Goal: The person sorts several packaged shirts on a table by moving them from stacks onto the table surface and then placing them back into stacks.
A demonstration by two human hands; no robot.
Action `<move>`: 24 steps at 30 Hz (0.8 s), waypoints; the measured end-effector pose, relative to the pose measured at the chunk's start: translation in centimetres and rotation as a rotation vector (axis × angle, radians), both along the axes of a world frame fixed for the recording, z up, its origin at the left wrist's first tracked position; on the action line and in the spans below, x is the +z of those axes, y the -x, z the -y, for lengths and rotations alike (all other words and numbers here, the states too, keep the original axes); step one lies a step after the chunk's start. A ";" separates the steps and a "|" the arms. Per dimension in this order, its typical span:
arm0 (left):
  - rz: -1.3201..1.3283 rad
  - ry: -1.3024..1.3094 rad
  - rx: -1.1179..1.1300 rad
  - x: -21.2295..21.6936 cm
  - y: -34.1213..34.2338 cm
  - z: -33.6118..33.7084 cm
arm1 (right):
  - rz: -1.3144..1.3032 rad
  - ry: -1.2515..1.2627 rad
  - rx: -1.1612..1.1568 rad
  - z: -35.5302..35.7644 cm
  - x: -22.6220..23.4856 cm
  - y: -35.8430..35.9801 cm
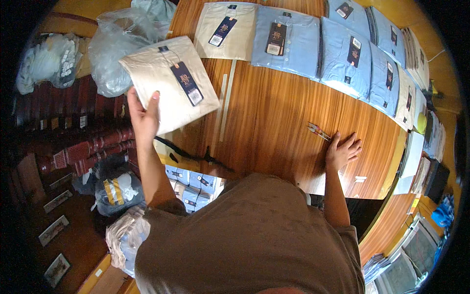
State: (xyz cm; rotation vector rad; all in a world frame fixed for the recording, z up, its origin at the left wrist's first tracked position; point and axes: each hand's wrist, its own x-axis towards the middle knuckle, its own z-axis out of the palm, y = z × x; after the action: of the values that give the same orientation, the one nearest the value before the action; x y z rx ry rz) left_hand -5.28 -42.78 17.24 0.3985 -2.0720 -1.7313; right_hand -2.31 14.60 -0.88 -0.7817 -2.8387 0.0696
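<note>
My left hand (144,113) grips the lower left edge of a cream folded shirt (169,83) in a clear bag, thumb on top. The shirt is tilted above the left end of the wooden table (259,117), and a dark hang tag (187,83) lies on its front. My right hand (342,151) rests on the table at the right with its fingers spread. Just beside its fingertips lies a small pair of thread snips (318,131), apart from the hand.
Along the far edge lie another cream shirt (226,32) and several bagged blue shirts (286,39), some stacked. Clear plastic bags (117,54) bulge at the left. A black cord (188,154) lies at the near left edge, and more packed shirts (196,186) sit below it.
</note>
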 end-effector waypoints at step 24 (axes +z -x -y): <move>0.336 0.259 -0.166 -11.3 24.8 0.8 | -0.049 0.034 0.009 0.3 0.2 0.1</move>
State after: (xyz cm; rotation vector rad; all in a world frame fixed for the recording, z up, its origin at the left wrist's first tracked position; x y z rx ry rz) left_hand -30.05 -43.57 5.93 0.4744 -2.5985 -1.5371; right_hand -2.37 14.27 -0.64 -0.7630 -2.8021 0.1361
